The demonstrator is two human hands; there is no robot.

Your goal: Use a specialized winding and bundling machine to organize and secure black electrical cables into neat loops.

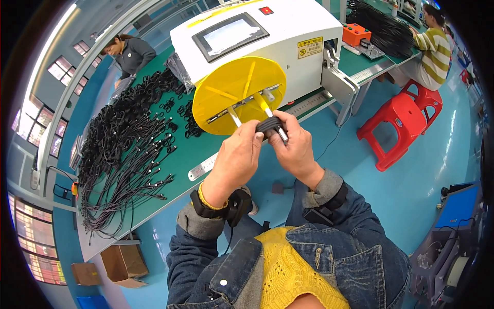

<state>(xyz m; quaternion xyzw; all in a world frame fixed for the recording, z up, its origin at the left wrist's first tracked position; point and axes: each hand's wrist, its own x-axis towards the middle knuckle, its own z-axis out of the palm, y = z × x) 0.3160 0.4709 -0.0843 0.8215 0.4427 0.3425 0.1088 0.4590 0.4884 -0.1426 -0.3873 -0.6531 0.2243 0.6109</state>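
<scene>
While both hands close around it, a small coil of black cable (269, 126) sits just below the lower edge of a yellow winding disc (236, 92), over the front edge of the bench. The left hand (237, 159) pinches the coil's left end between thumb and fingers; the right hand (294, 147) wraps its fingers over the right end, and a silver pin (282, 135) shows at the coil between the two hands. The disc carries metal bars and pegs (252, 100) across its face and is fixed to the front of a white machine (288, 31) with a grey touch screen (230, 35) on its sloped top.

Left of the disc, heaps of black cables and small wound coils (128, 139) cover the green bench mat (198, 149), with a steel ruler (203, 167) lying along the near edge. To the right stands a red plastic stool (396, 129) on the blue floor (427, 170). A person in a striped top (435, 49) sits on another red stool at the far right beside more black cables (378, 26) and an orange box (356, 33); a person in grey (131, 54) works at the far left end. Cardboard boxes (123, 262) lie under the bench, and windows (36, 123) line the left wall.
</scene>
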